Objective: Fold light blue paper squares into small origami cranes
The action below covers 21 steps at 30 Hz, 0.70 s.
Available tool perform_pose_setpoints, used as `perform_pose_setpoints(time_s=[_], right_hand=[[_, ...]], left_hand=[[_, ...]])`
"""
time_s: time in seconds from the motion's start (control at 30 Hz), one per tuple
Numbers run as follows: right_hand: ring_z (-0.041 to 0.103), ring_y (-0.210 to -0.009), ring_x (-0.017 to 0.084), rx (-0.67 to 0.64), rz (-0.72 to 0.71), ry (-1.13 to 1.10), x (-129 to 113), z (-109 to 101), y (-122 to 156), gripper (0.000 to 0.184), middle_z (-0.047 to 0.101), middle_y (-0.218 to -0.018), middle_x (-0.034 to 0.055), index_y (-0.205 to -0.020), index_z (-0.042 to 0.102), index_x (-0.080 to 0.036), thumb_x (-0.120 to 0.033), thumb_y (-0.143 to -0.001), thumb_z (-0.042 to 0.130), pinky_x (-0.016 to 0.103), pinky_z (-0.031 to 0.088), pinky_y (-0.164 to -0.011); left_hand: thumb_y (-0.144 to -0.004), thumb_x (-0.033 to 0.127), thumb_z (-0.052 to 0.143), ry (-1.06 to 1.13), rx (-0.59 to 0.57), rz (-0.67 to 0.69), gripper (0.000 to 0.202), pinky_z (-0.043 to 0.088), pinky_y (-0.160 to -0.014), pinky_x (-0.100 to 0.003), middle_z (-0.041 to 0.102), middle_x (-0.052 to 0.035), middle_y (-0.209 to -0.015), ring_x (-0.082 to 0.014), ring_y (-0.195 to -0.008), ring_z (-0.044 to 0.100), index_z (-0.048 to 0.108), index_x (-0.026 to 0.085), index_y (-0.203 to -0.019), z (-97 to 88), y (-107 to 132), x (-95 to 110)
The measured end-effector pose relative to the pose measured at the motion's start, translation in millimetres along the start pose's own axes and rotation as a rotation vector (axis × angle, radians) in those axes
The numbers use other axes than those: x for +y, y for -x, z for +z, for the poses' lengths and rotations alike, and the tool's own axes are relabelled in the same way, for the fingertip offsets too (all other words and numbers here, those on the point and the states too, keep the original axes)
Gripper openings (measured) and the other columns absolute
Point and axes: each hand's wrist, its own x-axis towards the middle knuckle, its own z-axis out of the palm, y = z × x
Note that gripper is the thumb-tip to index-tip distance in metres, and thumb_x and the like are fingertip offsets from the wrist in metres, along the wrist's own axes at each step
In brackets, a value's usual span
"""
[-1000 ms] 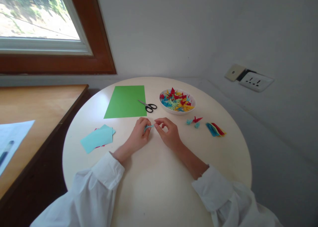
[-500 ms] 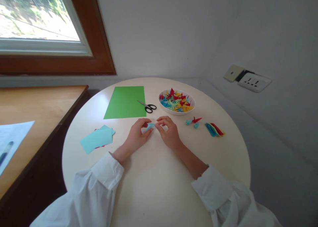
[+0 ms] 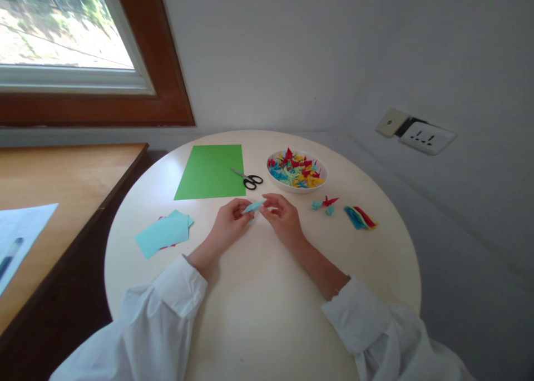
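Note:
A small folded piece of light blue paper (image 3: 253, 207) is held between my two hands above the middle of the round table. My left hand (image 3: 230, 221) pinches its left side, with fingertips partly hidden behind the paper. At its right end, the thumb and fingers of my right hand (image 3: 282, 217) close on the edge. Just beyond the hands lie black-handled scissors (image 3: 250, 182), their blades over a green paper sheet (image 3: 211, 172). Right of my right hand are a red folded paper crane (image 3: 329, 201) and small light blue folded pieces (image 3: 329, 210).
A white bowl (image 3: 297, 190) full of colourful paper cranes stands at the back. Light blue and red paper pieces (image 3: 162, 235) lie at left, a fan of coloured folded papers (image 3: 361, 218) at right. A wooden desk (image 3: 83, 186) with a pen (image 3: 10, 256) adjoins.
The light blue paper has turned and lifted slightly between my fingers, showing a longer, pointed shape. Both hands stay in nearly the same place.

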Motion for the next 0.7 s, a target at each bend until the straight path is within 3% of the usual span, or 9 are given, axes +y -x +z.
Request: perform_pose_setpoints(time_s=[0.17,0.33,0.43,0.57,0.7], right_hand=[[0.06,-0.081,0.015,-0.071,-0.062,0.017,-0.8,0.0,2.1,0.022,0.063,-0.093,0.0044,-0.09,0.063,-0.021,-0.024,-0.068,0.063,0.027,0.047,-0.067],[0.06,-0.085,0.016,-0.076,-0.108,0.026,-0.3,0.7,2.4,0.019,0.063,-0.091,0.0043,-0.087,0.064,-0.021,-0.023,-0.068,0.063,0.027,0.049,-0.067],[0.06,-0.086,0.016,-0.092,-0.138,0.012,-1.1,-1.1,1.4,0.019,0.063,-0.092,0.0045,-0.089,0.064,-0.022,-0.021,-0.07,0.062,0.027,0.05,-0.066],[0.06,-0.08,0.015,-0.142,-0.278,0.127,-1.9,-5.2,0.4,0.015,0.063,-0.085,0.0035,-0.086,0.066,-0.023,-0.018,-0.074,0.06,0.027,0.049,-0.065],[0.058,-0.081,0.016,-0.104,-0.461,0.265,0.1,-6.9,0.4,0.011,0.062,-0.082,0.0039,-0.081,0.068,-0.023,-0.017,-0.075,0.062,0.032,0.048,-0.074]], left_hand=[[-0.062,0.019,0.061,0.046,-0.004,-0.059,0.018,0.045,-0.062,-0.027,0.062,-0.0041,-0.074,-0.0135,-0.064,0.057,0.059,0.012,-0.079,-0.3,-0.4,7.7],[-0.063,0.018,0.058,0.023,-0.08,-0.112,0.023,0.042,-0.058,-0.024,0.061,-0.0011,-0.068,-0.0122,-0.06,0.055,0.061,0.012,-0.084,-1.7,0.1,7.1],[-0.063,0.022,0.057,0.028,-0.094,-0.134,0.018,0.04,-0.058,-0.024,0.058,0.0004,-0.062,-0.0116,-0.058,0.053,0.061,0.012,-0.078,-3.4,0.5,7.7],[-0.067,0.024,0.055,0.01,-0.113,-0.126,0.012,0.037,-0.057,-0.024,0.054,0.0015,-0.058,-0.0107,-0.056,0.05,0.058,0.012,-0.068,-5.4,0.5,9.2],[-0.069,0.023,0.053,-0.018,-0.16,-0.12,0.012,0.035,-0.054,-0.022,0.052,0.0026,-0.054,-0.0094,-0.053,0.047,0.058,0.013,-0.063,-6.4,0.6,8.8]])
